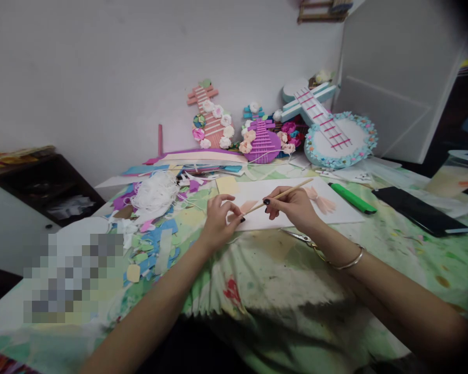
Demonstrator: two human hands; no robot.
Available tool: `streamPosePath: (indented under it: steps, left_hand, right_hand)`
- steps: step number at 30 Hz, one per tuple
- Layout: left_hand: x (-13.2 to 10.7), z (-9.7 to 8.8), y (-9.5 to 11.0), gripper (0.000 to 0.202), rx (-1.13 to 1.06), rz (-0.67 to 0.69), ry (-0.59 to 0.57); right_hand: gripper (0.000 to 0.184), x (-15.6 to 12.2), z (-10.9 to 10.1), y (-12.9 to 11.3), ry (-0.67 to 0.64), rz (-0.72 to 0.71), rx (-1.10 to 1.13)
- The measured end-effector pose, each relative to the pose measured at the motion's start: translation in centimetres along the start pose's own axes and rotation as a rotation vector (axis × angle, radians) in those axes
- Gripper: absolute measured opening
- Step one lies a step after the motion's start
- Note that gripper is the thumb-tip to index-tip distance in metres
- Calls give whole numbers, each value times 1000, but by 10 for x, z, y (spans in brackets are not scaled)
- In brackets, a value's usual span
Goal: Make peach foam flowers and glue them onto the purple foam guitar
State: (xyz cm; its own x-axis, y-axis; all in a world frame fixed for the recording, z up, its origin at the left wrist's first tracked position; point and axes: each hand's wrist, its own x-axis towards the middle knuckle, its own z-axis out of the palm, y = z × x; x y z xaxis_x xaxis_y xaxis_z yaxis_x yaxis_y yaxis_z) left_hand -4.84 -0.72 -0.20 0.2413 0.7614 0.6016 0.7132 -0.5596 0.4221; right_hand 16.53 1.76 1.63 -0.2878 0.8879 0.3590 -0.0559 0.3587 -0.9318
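Note:
My right hand [292, 208] is closed around a thin wooden stick [283, 195] that slants up to the right over a white board [296, 210]. My left hand [218, 221] pinches a small peach paper piece [248, 206] at the stick's lower end, fingers curled. A pink paper tassel shape [322, 200] lies on the board just right of my right hand. A metal bangle [349, 262] sits on my right wrist.
Scissors [300, 238] lie under my right wrist. A green cutter [353, 198] and a black phone [417, 210] lie to the right. Paper scraps and white string [154, 195] litter the left. Decorated foam guitars [327, 130] lean on the back wall.

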Motion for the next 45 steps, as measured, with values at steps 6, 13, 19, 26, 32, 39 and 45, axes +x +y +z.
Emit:
streamPosePath:
  steps: [6,13,19,26,32,39,45]
  left_hand:
    - [0,0,-3,6,-14,-7,-4]
    - [0,1,-3,7,-16,-14,9]
    - [0,1,-2,7,-7,-12,1]
    - [1,2,-2,13,-76,31,-41]
    - [1,2,-6,15,-158,-2,-62]
    - [0,1,-5,21,-110,-7,-44]
    - [0,1,-2,5,-96,-31,-76]
  right_hand:
    - [31,0,0,-4,46,-34,-45]
    - [34,3,-4,-7,228,-71,-11]
    - [34,7,-10,-10,397,-115,12]
    - [28,7,-13,-11,434,-144,87]
    - [25,8,-11,-8,326,-131,16]
    - [40,8,-10,2,76,-109,-159]
    - [28,6,-9,7,79,-93,-282]
